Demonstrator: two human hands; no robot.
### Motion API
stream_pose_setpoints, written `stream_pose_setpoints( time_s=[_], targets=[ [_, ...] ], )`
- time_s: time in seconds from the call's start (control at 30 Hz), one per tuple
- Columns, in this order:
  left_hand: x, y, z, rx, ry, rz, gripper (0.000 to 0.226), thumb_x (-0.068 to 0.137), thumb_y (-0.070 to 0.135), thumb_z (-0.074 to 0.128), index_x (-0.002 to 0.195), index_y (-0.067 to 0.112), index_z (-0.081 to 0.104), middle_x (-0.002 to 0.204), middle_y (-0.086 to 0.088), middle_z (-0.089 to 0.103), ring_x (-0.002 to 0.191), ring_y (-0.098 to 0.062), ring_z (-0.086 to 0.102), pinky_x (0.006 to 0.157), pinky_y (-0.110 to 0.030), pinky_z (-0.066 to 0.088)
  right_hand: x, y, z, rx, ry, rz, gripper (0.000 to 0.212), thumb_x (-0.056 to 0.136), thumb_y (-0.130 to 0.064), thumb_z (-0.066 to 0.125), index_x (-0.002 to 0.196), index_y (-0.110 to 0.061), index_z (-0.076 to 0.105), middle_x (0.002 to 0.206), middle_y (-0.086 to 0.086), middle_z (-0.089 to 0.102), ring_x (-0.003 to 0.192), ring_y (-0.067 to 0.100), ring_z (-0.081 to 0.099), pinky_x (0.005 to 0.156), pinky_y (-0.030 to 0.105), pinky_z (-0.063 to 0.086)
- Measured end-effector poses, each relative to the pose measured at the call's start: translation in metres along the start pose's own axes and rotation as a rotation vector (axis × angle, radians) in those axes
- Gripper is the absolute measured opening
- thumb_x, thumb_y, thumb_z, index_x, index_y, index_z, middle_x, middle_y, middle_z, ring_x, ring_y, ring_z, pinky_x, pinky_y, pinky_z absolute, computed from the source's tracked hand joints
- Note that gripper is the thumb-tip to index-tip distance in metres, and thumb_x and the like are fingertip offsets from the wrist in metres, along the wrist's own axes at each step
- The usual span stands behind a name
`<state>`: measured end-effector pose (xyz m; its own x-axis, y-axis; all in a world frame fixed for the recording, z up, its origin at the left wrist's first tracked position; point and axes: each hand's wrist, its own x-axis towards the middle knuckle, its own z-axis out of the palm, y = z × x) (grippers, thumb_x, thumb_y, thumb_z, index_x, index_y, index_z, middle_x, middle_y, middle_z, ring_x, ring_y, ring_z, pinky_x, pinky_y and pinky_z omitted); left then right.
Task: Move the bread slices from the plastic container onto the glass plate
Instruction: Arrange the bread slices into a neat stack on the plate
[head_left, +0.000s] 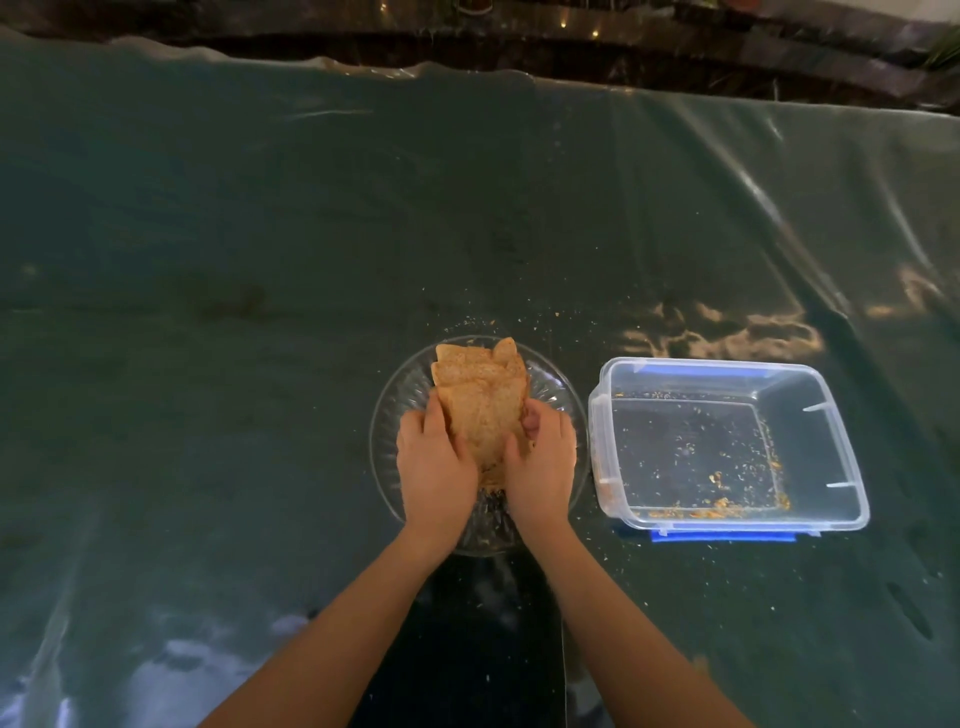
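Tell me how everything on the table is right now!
Brown bread slices: stacked on the plate, held on both sides.
Round clear glass plate: upright, holding the bread.
Clear plastic container with blue clips: open, only crumbs inside.
Left hand: grip closed on bread.
Right hand: grip closed on bread.

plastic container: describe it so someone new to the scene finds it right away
On the dark table under shiny clear sheeting, look right of the round glass plate where both hands press bread slices. The plastic container is the clear rectangular tub with blue clips, holding only crumbs.
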<state>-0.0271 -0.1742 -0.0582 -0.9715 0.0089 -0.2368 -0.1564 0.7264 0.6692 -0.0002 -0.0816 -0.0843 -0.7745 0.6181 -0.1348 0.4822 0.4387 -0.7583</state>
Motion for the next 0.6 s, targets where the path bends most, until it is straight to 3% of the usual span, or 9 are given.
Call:
stream_pose_setpoints(
  time_s=[0.13, 0.3, 0.43, 0.6],
  targets=[
    [-0.009, -0.005, 0.0, -0.085, -0.02, 0.016, 0.061, 0.092, 0.014, 0.047, 0.148, 0.014, 0.021, 0.117, -0.009, 0.042, 0.094, -0.012, 0.045, 0.086, -0.023, 0.041, -0.005, 0.004, -0.004, 0.087, -0.007, 0.024, 0.033, 0.079, -0.006, 0.058, 0.108, -0.022, 0.053, 0.098, -0.005, 0.052, 0.089, 0.011, 0.053, 0.083, 0.031, 0.051],
    [-0.016, -0.013, -0.004, -0.134, -0.033, -0.003, 0.062, 0.09, 0.011, 0.052, 0.146, 0.017, 0.026, 0.12, -0.007, 0.043, 0.1, -0.012, 0.048, 0.09, -0.024, 0.04, -0.017, 0.019, -0.009, 0.151, -0.009, 0.065, 0.03, 0.081, -0.01, 0.06, 0.107, -0.025, 0.053, 0.097, -0.003, 0.054, 0.086, 0.01, 0.054, 0.077, 0.023, 0.048],
    [-0.017, -0.015, -0.001, -0.144, -0.028, 0.016, 0.058, 0.089, 0.008, 0.053, 0.142, 0.019, 0.033, 0.113, -0.002, 0.04, 0.093, -0.006, 0.041, 0.088, -0.019, 0.034, -0.017, 0.023, -0.011, 0.154, -0.002, 0.093, 0.031, 0.083, -0.009, 0.059, 0.111, -0.022, 0.053, 0.098, -0.001, 0.055, 0.085, 0.01, 0.053, 0.078, 0.022, 0.048],
    [-0.011, -0.022, 0.0, -0.137, -0.048, -0.028, 0.057, 0.09, 0.012, 0.052, 0.143, 0.02, 0.033, 0.114, -0.005, 0.041, 0.091, -0.013, 0.048, 0.087, -0.022, 0.04, -0.011, 0.021, -0.011, 0.129, -0.017, 0.065, 0.036, 0.084, -0.008, 0.057, 0.118, -0.018, 0.053, 0.098, 0.0, 0.054, 0.086, 0.012, 0.053, 0.078, 0.02, 0.044]
  ],
)
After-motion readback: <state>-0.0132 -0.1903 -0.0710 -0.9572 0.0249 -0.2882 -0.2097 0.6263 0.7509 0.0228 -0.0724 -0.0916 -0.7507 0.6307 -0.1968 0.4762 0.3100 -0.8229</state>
